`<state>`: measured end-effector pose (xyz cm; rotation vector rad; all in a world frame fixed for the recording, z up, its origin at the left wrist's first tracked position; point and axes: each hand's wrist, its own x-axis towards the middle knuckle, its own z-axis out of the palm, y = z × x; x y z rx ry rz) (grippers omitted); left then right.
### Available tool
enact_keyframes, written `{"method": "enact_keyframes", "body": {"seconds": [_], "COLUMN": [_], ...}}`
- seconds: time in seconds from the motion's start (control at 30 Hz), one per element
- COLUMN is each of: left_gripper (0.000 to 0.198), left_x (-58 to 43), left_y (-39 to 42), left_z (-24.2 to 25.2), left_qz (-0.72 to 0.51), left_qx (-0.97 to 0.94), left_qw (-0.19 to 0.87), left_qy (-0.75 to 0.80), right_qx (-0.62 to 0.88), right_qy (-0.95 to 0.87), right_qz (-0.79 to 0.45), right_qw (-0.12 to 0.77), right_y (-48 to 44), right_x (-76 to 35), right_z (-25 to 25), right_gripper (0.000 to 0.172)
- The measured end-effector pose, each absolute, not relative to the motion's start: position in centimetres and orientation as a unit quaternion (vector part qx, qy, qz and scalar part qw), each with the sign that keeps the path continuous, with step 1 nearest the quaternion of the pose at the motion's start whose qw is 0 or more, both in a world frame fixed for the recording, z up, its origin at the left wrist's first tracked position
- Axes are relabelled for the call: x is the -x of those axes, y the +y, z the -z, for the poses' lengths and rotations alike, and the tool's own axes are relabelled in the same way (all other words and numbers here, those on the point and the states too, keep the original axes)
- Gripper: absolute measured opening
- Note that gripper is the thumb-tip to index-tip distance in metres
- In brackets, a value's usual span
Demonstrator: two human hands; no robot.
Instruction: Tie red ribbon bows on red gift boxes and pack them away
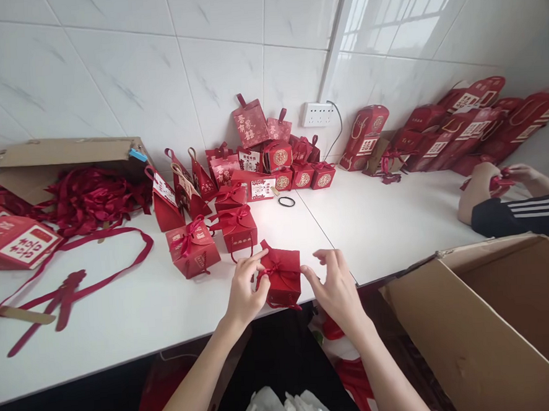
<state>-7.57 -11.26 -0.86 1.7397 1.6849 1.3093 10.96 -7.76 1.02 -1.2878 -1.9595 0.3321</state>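
A small red gift box with a ribbon bow on its top stands at the table's front edge between my hands. My left hand has its thumb and forefinger at the bow's left side, pinching the ribbon. My right hand is at the box's right side with fingers apart and curved, the thumb near the top corner and nothing in its grasp. Two more bow-topped red boxes, one gift box and another, stand just beyond my left hand.
A cardboard carton with a heap of red ribbons lies at left, beside a loose ribbon loop. Finished-looking boxes line the wall, near a black ring. A co-worker's arm and large open carton are at right.
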Motion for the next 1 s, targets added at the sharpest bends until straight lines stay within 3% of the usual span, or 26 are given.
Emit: {"method": "enact_keyframes", "body": {"seconds": [0.17, 0.3, 0.47, 0.73, 1.0], "left_gripper": [0.010, 0.014, 0.024, 0.028, 0.029], "left_x": [7.6, 7.6, 7.5, 8.0, 8.3], "left_y": [-11.2, -11.2, -11.0, -10.8, -10.8], "left_z": [0.4, 0.2, 0.2, 0.9, 1.2], "left_qz": [-0.453, -0.453, -0.457, -0.489, -0.490], "left_qx": [-0.633, -0.630, -0.618, -0.587, -0.596], "left_qw": [0.201, 0.207, 0.209, 0.243, 0.249], "left_qy": [0.594, 0.596, 0.605, 0.598, 0.584], "right_qx": [0.445, 0.487, 0.483, 0.431, 0.344], "right_qy": [-0.821, -0.801, -0.768, -0.630, -0.519], "right_qz": [-0.109, -0.121, -0.255, -0.561, -0.705], "right_qw": [0.342, 0.327, 0.334, 0.321, 0.338], "right_y": [-8.9, -8.6, -7.8, -6.5, -5.7], "right_x": [-11.1, -10.2, -9.4, -10.2, -11.0], "right_z": [-0.5, 0.0, -0.3, -0.2, 1.0], "right_gripper": [0.026, 0.025, 0.021, 0.032, 0.030]}}
